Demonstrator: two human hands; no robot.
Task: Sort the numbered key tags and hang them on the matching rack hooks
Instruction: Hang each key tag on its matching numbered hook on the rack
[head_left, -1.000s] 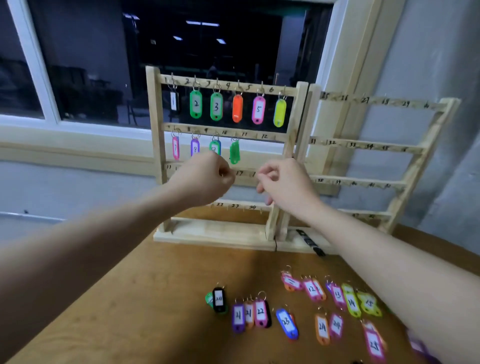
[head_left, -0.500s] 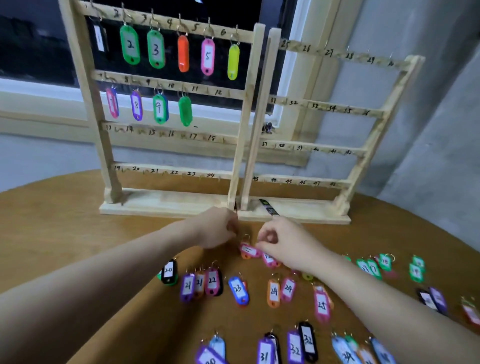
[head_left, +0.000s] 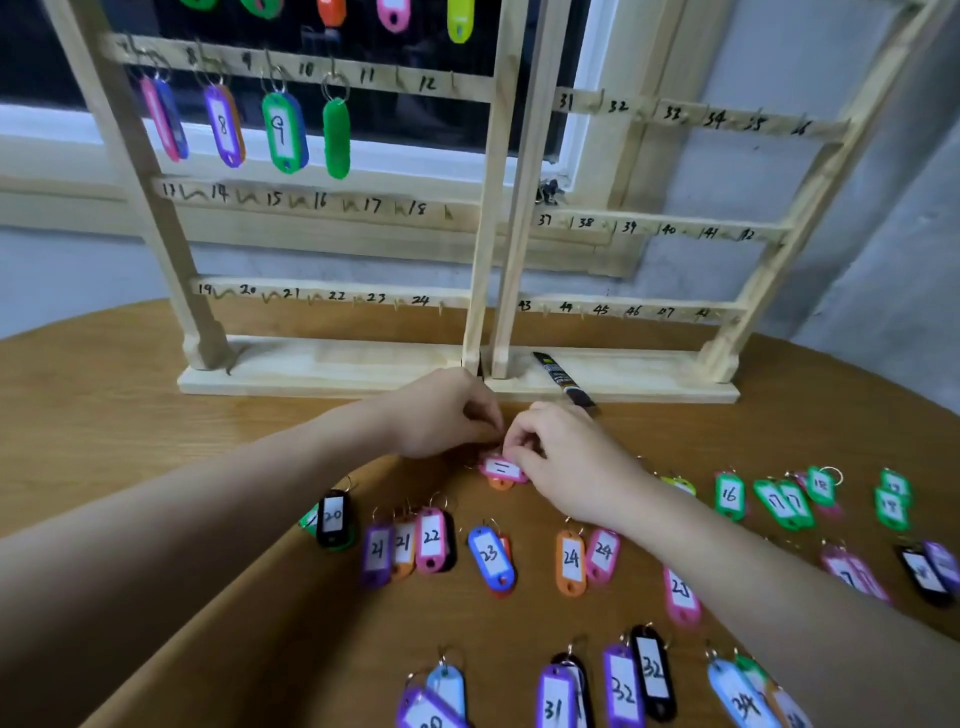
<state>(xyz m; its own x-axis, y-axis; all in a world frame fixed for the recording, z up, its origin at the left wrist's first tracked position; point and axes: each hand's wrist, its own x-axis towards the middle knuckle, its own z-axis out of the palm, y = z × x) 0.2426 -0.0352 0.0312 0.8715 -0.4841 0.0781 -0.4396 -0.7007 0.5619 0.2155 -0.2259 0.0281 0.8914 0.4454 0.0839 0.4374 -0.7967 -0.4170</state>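
Two bare hands meet at the centre of the frame over a pink key tag (head_left: 500, 467) whose white label reads 11; it lies flat on the wooden table (head_left: 130, 441), on top of an orange tag (head_left: 500, 484), just in front of the rack bases. The right hand (head_left: 569, 462) curls its fingers at the tag's upper edge and appears to pinch it, while the left hand (head_left: 441, 413) has its fingers curled at the same spot; whether it grips the tag's ring cannot be told. In the upper half stand two pale wooden racks (head_left: 483, 208) side by side, their rails hand-numbered in black; tags 8 (head_left: 224, 126) and 9 (head_left: 281, 132) and a plain green tag (head_left: 336, 137) hang in the upper left, while hooks 11 and 12 are bare. Dozens of coloured tags, numbered from 16 to 34, lie in loose rows across the lower and right parts of the table. A black marker (head_left: 563, 379) rests on the right rack's base. Behind are a dark window (head_left: 363, 104) and a grey wall (head_left: 779, 62).
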